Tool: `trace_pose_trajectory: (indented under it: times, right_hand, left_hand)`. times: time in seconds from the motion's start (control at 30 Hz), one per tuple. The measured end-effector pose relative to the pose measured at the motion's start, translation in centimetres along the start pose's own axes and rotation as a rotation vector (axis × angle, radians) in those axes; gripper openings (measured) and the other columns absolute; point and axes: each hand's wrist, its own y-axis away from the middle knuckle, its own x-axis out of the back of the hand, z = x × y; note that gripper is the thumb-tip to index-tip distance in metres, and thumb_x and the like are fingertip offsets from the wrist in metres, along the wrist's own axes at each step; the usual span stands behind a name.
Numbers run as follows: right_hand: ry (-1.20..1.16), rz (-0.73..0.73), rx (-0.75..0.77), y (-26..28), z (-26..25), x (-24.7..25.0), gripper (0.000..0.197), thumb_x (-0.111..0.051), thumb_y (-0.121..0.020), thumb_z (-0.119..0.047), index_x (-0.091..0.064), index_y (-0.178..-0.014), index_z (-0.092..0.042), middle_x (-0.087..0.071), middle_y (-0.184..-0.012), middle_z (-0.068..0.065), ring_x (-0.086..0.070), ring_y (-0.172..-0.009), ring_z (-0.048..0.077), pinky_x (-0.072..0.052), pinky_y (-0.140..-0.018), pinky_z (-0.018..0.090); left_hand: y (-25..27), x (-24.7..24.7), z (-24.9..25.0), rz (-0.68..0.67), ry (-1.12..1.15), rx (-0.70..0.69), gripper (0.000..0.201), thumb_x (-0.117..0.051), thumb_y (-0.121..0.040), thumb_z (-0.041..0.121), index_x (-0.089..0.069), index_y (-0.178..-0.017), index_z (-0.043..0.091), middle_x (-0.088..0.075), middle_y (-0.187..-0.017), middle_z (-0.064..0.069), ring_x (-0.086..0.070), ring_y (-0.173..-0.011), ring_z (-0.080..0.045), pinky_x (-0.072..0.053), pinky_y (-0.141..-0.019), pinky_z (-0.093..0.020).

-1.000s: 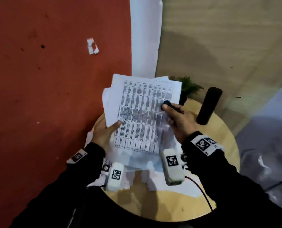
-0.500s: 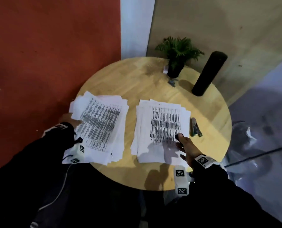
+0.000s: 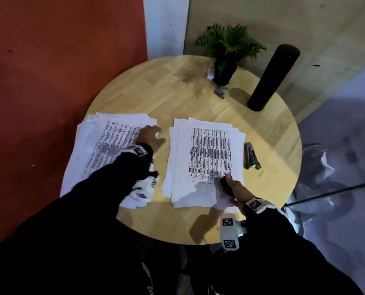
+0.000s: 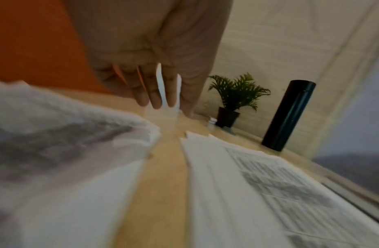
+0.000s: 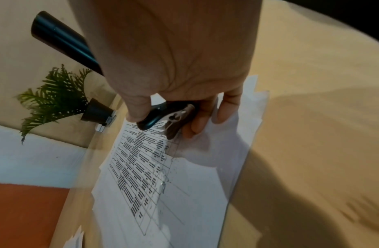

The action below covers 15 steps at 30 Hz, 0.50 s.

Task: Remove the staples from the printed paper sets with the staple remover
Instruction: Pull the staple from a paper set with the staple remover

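Two piles of printed paper sets lie on the round wooden table (image 3: 198,103): a left pile (image 3: 104,145) and a right pile (image 3: 207,158). My left hand (image 3: 152,136) hovers over the far right corner of the left pile with its fingers (image 4: 154,99) straight and holding nothing. My right hand (image 3: 230,187) is at the near right corner of the right pile (image 5: 184,184). It grips the black-handled staple remover (image 5: 163,117), whose metal jaws point down at the top sheet.
A stapler (image 3: 251,156) lies just right of the right pile. At the back stand a potted plant (image 3: 226,60) and a tall black cylinder (image 3: 273,77), with a small heap of loose staples (image 3: 219,92) between them. Red floor lies left of the table.
One second ago both hands held a paper set up. It now lies on the left pile. My left hand has swung from the pile's left edge to its right corner.
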Motion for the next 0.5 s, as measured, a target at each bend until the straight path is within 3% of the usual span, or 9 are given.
trace_pose_trajectory:
  times: [0.07, 0.17, 0.23, 0.3, 0.37, 0.43, 0.5]
  right_hand:
    - [-0.021, -0.002, -0.005, 0.0, -0.1, 0.0, 0.051, -0.037, -0.097, -0.046, -0.059, -0.111, -0.002, -0.058, -0.12, 0.024, -0.055, -0.108, 0.032, -0.041, -0.093, 0.04]
    - [-0.006, 0.001, 0.009, -0.2, 0.0, -0.3, 0.048, -0.037, -0.097, -0.044, -0.059, -0.105, -0.002, -0.06, -0.111, 0.023, -0.053, -0.096, 0.026, -0.039, -0.083, 0.033]
    - [-0.008, 0.001, 0.015, -0.2, 0.1, -0.3, 0.048, -0.038, -0.097, -0.042, -0.058, -0.108, 0.0, -0.06, -0.097, 0.018, -0.054, -0.089, 0.024, -0.04, -0.073, 0.027]
    - [-0.01, 0.002, 0.022, -0.4, 0.2, -0.2, 0.04, -0.038, -0.098, -0.039, -0.057, -0.101, -0.003, -0.056, -0.076, 0.011, -0.051, -0.07, 0.019, -0.033, -0.057, 0.022]
    - [-0.032, -0.009, 0.022, -0.8, 0.5, -0.2, 0.038, -0.037, -0.099, -0.037, -0.056, -0.097, -0.004, -0.052, -0.069, 0.005, -0.046, -0.063, 0.013, -0.031, -0.055, 0.021]
    - [-0.047, -0.036, 0.027, -1.1, 0.8, -0.1, 0.045, -0.037, -0.099, -0.037, -0.059, -0.102, 0.002, -0.056, -0.079, 0.009, -0.05, -0.071, 0.017, -0.035, -0.062, 0.023]
    - [-0.038, -0.055, 0.035, -1.3, 1.1, 0.0, 0.056, -0.037, -0.098, -0.039, -0.057, -0.11, 0.012, -0.056, -0.09, 0.014, -0.049, -0.083, 0.019, -0.036, -0.068, 0.026]
  left_hand:
    - [-0.2, -2.9, 2.3, -0.121, 0.089, 0.069, 0.051, -0.072, -0.08, 0.022, -0.055, -0.126, 0.006, -0.054, -0.13, -0.017, -0.052, -0.12, -0.028, -0.039, -0.099, -0.029]
    - [-0.6, -5.9, 4.1, -0.156, 0.039, 0.198, 0.08, -0.078, -0.073, 0.041, -0.043, -0.135, 0.005, -0.044, -0.139, -0.017, -0.044, -0.129, -0.029, -0.036, -0.106, -0.034]
    - [-0.7, -6.5, 4.8, -0.125, -0.032, 0.282, 0.089, -0.079, -0.067, 0.049, -0.042, -0.135, 0.005, -0.045, -0.137, -0.015, -0.044, -0.128, -0.031, -0.039, -0.103, -0.037]
    - [-1.1, -6.7, 5.5, -0.143, 0.006, 0.316, 0.094, -0.082, -0.062, 0.05, -0.043, -0.134, 0.003, -0.049, -0.135, -0.015, -0.05, -0.122, -0.032, -0.044, -0.1, -0.039]
    - [-1.7, -6.7, 5.6, -0.203, 0.035, 0.316, 0.092, -0.085, -0.054, 0.052, -0.053, -0.125, 0.002, -0.061, -0.121, -0.014, -0.063, -0.105, -0.03, -0.052, -0.091, -0.039]
    - [-2.1, -6.4, 5.8, -0.289, 0.025, 0.329, 0.086, -0.086, -0.047, 0.055, -0.061, -0.107, -0.001, -0.07, -0.089, -0.01, -0.068, -0.078, -0.024, -0.055, -0.079, -0.032]
    - [-1.6, -5.8, 6.7, -0.338, 0.106, 0.339, 0.071, -0.086, -0.061, 0.041, -0.054, -0.103, -0.006, -0.066, -0.077, -0.01, -0.063, -0.062, -0.02, -0.05, -0.066, -0.027]
